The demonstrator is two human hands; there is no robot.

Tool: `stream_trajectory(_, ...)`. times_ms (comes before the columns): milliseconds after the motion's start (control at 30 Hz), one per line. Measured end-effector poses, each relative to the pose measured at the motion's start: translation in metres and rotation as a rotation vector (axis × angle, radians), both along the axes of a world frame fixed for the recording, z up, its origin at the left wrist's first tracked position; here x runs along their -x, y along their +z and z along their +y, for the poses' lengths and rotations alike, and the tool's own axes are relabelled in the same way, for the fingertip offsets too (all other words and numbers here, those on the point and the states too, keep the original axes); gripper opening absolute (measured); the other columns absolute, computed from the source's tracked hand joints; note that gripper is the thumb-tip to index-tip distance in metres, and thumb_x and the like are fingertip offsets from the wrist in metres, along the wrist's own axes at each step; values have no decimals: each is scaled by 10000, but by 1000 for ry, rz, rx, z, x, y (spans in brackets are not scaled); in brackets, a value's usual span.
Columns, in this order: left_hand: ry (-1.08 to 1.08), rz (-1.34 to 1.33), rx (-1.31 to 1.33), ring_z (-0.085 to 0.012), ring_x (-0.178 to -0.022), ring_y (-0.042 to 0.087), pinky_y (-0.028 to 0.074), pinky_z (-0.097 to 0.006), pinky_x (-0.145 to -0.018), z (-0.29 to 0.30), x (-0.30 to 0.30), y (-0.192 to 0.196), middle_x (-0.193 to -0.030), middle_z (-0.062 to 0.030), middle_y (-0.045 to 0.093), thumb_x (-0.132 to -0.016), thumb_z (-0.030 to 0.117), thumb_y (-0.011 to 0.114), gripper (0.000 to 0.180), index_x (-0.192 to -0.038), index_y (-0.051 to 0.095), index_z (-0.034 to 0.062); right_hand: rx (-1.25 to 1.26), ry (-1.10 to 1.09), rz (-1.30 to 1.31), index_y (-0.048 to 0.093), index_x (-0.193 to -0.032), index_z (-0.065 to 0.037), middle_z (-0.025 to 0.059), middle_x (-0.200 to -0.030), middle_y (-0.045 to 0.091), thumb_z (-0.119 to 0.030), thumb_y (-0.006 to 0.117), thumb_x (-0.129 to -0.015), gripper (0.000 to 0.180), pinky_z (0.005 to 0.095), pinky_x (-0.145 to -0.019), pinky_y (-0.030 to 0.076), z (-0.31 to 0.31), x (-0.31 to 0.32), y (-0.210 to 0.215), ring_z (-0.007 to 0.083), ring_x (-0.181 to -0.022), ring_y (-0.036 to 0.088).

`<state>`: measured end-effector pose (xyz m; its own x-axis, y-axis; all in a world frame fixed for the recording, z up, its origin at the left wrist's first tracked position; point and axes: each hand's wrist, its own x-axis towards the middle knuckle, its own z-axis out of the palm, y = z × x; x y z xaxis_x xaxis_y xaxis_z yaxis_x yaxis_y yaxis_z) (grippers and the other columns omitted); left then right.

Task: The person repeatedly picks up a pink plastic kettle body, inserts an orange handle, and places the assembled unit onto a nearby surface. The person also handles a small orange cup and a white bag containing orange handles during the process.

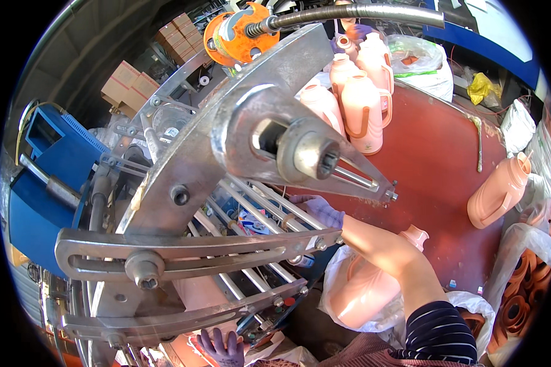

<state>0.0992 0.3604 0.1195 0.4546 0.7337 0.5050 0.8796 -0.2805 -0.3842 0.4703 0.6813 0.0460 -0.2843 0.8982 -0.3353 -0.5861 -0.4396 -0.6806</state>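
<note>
The right hand (317, 209) is reaching into the machine's rods (257, 214) at centre frame, fingers' state hidden; the left hand (221, 347) is gripping a pink jug (187, 352), likely light, slippery plastic.

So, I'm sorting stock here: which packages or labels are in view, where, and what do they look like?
Cardboard boxes: brown, stacked, upper left behind the machine.
Plastic bag: clear, bulging, at the red table's far edge.
Printed wrapper: white, blue and red, behind the steel rods.
Jug emblem: small, dark, low on a pink jug.

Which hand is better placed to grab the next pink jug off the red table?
Right, probably. The right hand already reaches to the red table edge near the pink jugs; the left hand sits low under the metal frame.
</note>
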Motion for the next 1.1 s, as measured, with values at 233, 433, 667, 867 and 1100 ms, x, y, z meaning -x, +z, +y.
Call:
stream_trajectory(233,7,9,20,-475,-1339,425,414,-664,-956,1,-5,6,-1519,-108,382,-938,389,609,552,-1437,415,254,-8,2,140,556,-1230,-42,143,-1023,710,63,552,-888,358,363,-702,613,-1,-9,-33,236,-844,721)
stream_trajectory(433,-8,-7,-21,-522,-1265,434,357,-714,-1000,0,0,7,-1300,-176,464,-713,188,686,408,-1091,539,150,-183,13,-94,624,-1205,-13,104,-1017,697,-43,642,-913,293,322,-745,591,-26,-26,-40,180,-841,691)
stream_trajectory(667,40,-3,-9,-457,-1194,489,413,-649,-963,2,-12,11,-1249,-125,512,-758,280,757,328,-1055,651,191,-386,-10,-552,603,-1239,-3,96,-1042,695,-159,574,-987,298,309,-811,545,-100,-95,-37,175,-899,675)
stream_trajectory(867,0,2,-111,-446,-1238,472,412,-625,-994,-3,-4,5,-1301,-122,502,-688,212,760,386,-1057,652,185,-637,-120,-726,606,-1183,59,120,-999,680,-54,535,-960,260,301,-835,548,-138,-136,-46,181,-906,667)
stream_trajectory(1100,-116,1,-213,-391,-1238,485,431,-508,-988,-2,0,2,-1302,-104,524,-659,108,749,517,-1154,615,179,-955,-56,-1009,601,-1193,58,113,-1000,677,-22,536,-938,275,298,-862,530,-243,-86,-3,188,-947,661)
